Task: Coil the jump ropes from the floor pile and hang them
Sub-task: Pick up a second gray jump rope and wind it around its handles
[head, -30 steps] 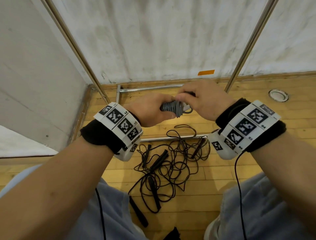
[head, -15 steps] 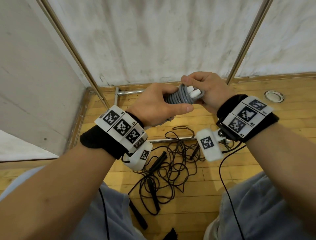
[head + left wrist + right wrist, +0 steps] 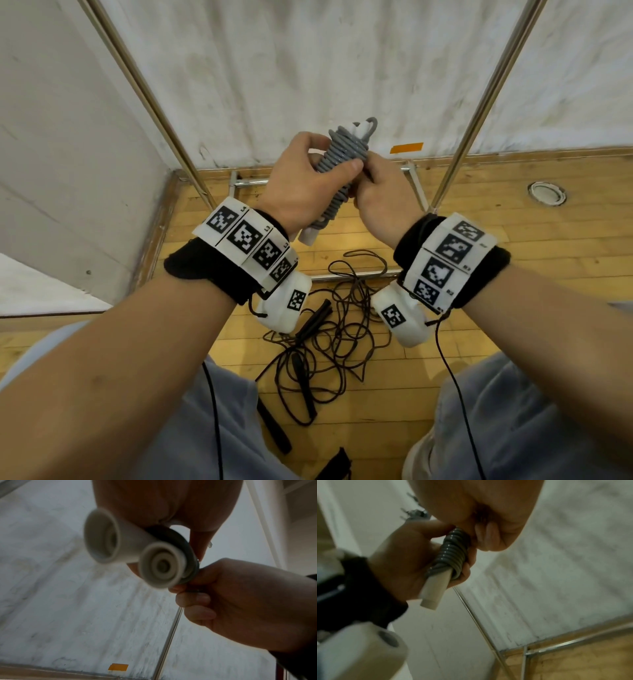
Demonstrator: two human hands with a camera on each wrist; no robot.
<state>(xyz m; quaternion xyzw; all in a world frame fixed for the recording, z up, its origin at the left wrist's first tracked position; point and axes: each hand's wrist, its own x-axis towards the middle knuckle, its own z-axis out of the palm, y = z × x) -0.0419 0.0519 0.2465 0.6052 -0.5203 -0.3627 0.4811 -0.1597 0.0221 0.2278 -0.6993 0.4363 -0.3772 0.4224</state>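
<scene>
One coiled grey jump rope [image 3: 342, 164] with two white handles [image 3: 132, 553], one black rope tangle [image 3: 329, 339], two rack poles [image 3: 486, 102].

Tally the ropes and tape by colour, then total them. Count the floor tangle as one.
Grey coiled rope: 1
Black floor tangle: 1
Orange tape mark: 1
Total: 3

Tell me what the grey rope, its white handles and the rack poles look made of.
Grey rope: likely smooth PVC or rubber cord, its coils slightly glossy. White handles: matte moulded plastic, with hollow ringed ends. Rack poles: polished metal, probably steel, showing bright reflections.
</scene>
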